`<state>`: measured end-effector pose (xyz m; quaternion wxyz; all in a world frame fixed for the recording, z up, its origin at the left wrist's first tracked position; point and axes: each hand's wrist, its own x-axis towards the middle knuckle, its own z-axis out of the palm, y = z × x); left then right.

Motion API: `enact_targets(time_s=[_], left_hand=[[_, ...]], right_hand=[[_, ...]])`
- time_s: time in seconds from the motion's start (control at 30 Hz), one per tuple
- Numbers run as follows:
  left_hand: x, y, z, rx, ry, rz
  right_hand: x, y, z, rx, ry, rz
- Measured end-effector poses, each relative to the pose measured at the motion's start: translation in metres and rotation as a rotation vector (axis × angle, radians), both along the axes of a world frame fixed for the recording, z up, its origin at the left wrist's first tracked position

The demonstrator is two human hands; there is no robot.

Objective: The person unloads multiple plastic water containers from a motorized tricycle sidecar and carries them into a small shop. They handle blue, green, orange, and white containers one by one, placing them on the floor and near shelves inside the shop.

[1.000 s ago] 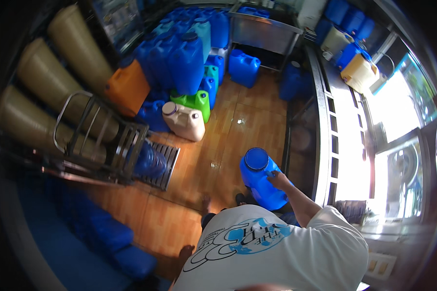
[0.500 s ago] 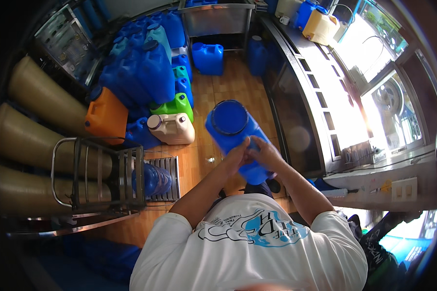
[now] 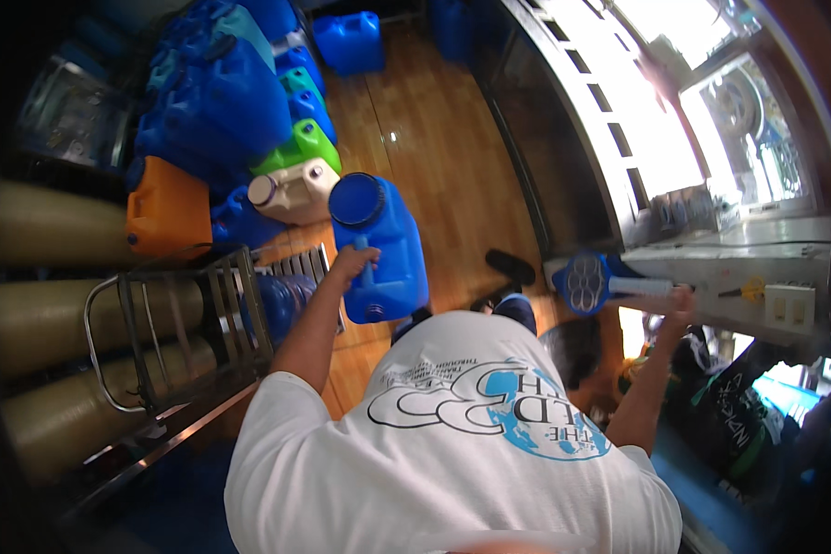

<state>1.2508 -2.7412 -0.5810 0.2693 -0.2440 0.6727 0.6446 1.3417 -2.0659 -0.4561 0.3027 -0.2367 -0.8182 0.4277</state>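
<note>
The left grip [image 3: 355,263] is clamping the jug [image 3: 397,249] by its handle [image 3: 367,278], ideally steadying any swing; the right grip [image 3: 681,301] is clamping the racket [image 3: 588,284].

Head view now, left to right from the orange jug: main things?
Orange jug → cream jug → blue jug gripped by the left hand → black slipper → blue paddle → right hand → white switch plate.
</note>
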Motion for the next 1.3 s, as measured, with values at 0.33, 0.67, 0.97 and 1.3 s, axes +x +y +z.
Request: enact_targets(time_s=[0.33,0.67,0.97,1.3], left_hand=[[0.044,-0.007,-0.072,-0.46,-0.205,-0.078],[0.054,-0.024,-0.073,-0.488,-0.29,0.08],[0.018,0.053,-0.059,-0.626,-0.025,-0.443],[-0.037,0.181,0.053,0.005,-0.178,-0.811]], right_hand=[[0.021,0.128,0.095,0.187,-0.102,-0.317],[0.028,0.107,0.11,0.099,0.002,-0.174],[0.054,0.154,0.089,-0.326,0.061,0.247],[0.074,0.125,0.104,-0.273,0.074,0.116]])
